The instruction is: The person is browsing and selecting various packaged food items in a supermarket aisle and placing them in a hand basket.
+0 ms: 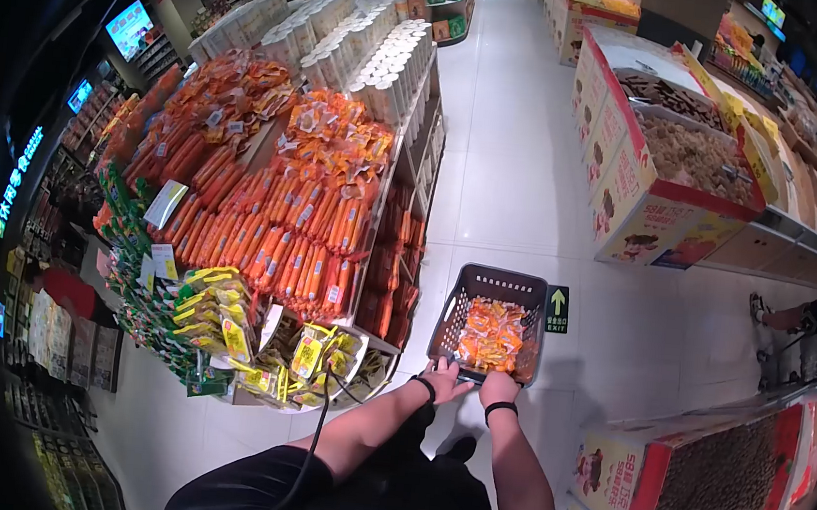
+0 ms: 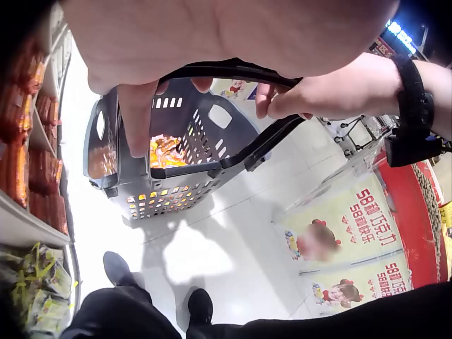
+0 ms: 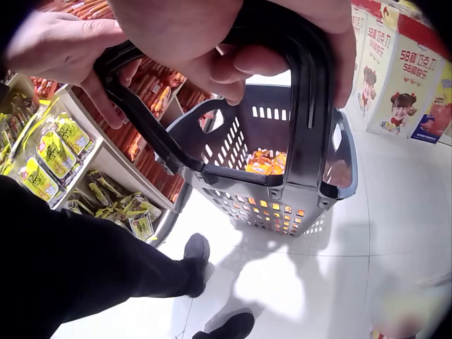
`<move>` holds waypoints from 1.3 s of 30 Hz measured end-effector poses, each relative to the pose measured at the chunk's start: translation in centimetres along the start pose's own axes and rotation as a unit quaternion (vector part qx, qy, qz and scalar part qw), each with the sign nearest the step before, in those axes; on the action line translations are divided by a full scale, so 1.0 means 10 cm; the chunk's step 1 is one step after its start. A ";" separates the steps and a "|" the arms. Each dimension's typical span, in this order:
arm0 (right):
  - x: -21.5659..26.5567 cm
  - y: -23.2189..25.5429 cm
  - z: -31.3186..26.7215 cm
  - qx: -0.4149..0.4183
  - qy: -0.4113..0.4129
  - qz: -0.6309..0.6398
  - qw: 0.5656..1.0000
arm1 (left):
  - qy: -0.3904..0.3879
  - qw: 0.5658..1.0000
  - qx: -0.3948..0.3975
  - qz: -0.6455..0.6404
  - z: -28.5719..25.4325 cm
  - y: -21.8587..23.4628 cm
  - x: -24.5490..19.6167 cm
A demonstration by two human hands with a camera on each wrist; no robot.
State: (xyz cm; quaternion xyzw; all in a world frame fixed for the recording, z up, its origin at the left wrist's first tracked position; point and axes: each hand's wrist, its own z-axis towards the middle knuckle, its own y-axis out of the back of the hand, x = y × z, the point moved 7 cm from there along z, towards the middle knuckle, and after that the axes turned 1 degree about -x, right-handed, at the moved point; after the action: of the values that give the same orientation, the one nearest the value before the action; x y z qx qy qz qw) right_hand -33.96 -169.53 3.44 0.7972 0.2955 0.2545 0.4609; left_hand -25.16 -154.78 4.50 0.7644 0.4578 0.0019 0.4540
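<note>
A dark grey perforated basket (image 1: pixel 454 310) holds orange-wrapped packets (image 1: pixel 493 335). Both hands are at its near end. My left hand (image 1: pixel 444 379) grips the black handle (image 2: pixel 272 138), one finger extended down beside the basket in the left wrist view, other fingertips showing under the bar. My right hand (image 1: pixel 499 389) holds the same handle a short way to the right; in the right wrist view its fingers (image 3: pixel 244 67) curl round the bar. The basket's underside is partly hidden.
Shelves of red-orange packaged sticks (image 1: pixel 306 207) and yellow-labelled bags (image 1: pixel 312 353) stand at the left. Printed display bins (image 1: pixel 649 223) are at the right, another (image 1: pixel 604 466) nearer. A green exit sign (image 1: pixel 557 309) lies on the tiled floor (image 1: pixel 505 157). A person's leg (image 1: pixel 782 317) shows at far right.
</note>
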 end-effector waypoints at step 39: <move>1.06 3.41 6.59 0.005 0.099 -0.036 0.994 | 0.037 0.993 -0.105 -0.049 5.43 4.81 0.30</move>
State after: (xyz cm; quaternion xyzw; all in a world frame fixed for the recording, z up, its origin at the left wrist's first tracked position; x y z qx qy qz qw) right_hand 26.20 -214.23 5.71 0.7593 0.3695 0.3134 0.4345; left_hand 32.88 -198.36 4.76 0.6884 0.5085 0.0555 0.5142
